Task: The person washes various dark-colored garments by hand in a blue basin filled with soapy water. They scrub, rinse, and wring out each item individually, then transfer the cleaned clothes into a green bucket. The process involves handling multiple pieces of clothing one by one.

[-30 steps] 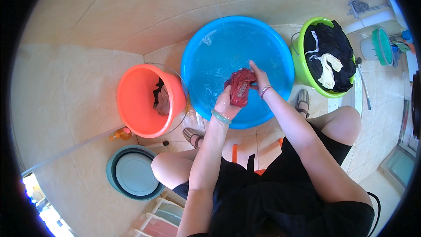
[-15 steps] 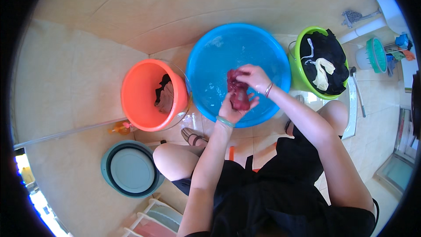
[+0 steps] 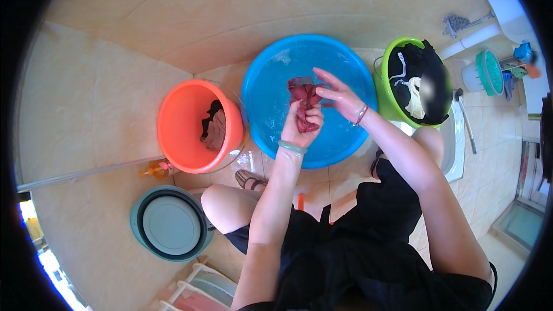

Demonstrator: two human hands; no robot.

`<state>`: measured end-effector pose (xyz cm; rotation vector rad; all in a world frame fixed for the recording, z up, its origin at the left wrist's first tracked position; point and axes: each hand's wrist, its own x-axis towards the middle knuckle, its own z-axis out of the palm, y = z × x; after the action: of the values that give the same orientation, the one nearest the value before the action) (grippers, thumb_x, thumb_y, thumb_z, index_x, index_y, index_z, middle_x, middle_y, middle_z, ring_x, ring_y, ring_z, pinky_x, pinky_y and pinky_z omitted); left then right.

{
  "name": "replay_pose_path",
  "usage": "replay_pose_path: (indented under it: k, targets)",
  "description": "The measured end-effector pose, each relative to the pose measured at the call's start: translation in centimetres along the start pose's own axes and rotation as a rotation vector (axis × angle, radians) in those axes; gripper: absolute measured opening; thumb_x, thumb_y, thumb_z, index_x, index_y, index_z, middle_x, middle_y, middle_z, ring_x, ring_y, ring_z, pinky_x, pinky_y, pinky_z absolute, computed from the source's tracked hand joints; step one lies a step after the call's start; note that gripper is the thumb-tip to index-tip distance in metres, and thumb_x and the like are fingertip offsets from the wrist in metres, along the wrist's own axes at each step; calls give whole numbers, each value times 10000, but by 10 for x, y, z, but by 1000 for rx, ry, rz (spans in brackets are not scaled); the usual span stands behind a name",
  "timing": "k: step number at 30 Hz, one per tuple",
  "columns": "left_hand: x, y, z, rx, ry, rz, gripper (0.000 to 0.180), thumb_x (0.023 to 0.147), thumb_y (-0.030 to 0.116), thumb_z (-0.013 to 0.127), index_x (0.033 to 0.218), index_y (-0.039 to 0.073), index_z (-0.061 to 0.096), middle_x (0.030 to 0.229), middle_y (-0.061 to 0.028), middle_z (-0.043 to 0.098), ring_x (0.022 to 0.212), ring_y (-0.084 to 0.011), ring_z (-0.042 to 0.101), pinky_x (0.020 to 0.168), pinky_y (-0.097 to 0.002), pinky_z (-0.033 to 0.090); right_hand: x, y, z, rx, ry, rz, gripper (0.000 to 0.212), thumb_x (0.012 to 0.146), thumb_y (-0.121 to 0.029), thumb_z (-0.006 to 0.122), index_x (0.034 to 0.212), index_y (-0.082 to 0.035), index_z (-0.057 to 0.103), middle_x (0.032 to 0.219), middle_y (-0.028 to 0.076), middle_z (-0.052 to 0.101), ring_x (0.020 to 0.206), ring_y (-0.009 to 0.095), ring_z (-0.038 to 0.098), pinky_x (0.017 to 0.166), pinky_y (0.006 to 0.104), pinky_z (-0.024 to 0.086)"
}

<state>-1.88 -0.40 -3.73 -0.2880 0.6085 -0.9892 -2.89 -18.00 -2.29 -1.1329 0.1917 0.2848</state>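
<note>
Over a large blue basin (image 3: 265, 132) of water, my left hand (image 3: 300, 129) is closed around a wet, dark red piece of cloth (image 3: 305, 89). The cloth is bunched up, with its upper end sticking out above the fist. Just to its right, my right hand (image 3: 343, 99) has its fingers stretched out and spread. Its fingertips are close to the cloth's edge; whether they touch it I cannot tell.
Left of the basin stands an orange bucket (image 3: 173, 129) holding dark and brownish clothes. A green bucket (image 3: 387, 89) with black and cream clothes is on the right. Nearer lie a grey-green folding basin (image 3: 171, 224) and a white rack (image 3: 187, 291). A long-handled brush (image 3: 468, 121) leans at right.
My left hand has closed its fingers around the red cloth, which has moved slightly left and up. My right hand has let go and opened, shifting a little to the right.
</note>
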Motion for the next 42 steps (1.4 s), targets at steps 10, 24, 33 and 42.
replay_pose_path:
  k: [10,24,33,42]
  targets:
    - [-8,-24,18,791,135,124,318,972,382,421,1065,85,489,765,-18,480,545,-94,408,411,-233,309,27,-5,27,143,-85,54,338,853,-197,696,1145,-90,564,1075,77,619,1029,206,604,838,332,521]
    - [33,-12,-60,2053,661,1050,479,977,421,391,871,-4,586,752,-92,620,595,-172,554,498,-324,415,44,41,23,-689,409,-87,308,807,-307,686,895,-13,656,865,149,683,780,258,655,719,347,511]
    - [-18,-30,18,985,347,120,538,869,663,485,1035,154,544,718,0,509,540,-105,434,425,-221,292,37,13,31,-257,-25,176,689,846,-705,485,963,-47,650,932,74,652,847,160,586,796,317,472]
    - [-29,-7,30,211,-86,-138,437,907,453,552,1090,57,563,644,33,423,456,-79,346,416,-224,278,-1,-34,21,-940,-13,-576,631,811,-33,584,1395,-207,418,1456,98,378,1330,297,379,1060,416,369]
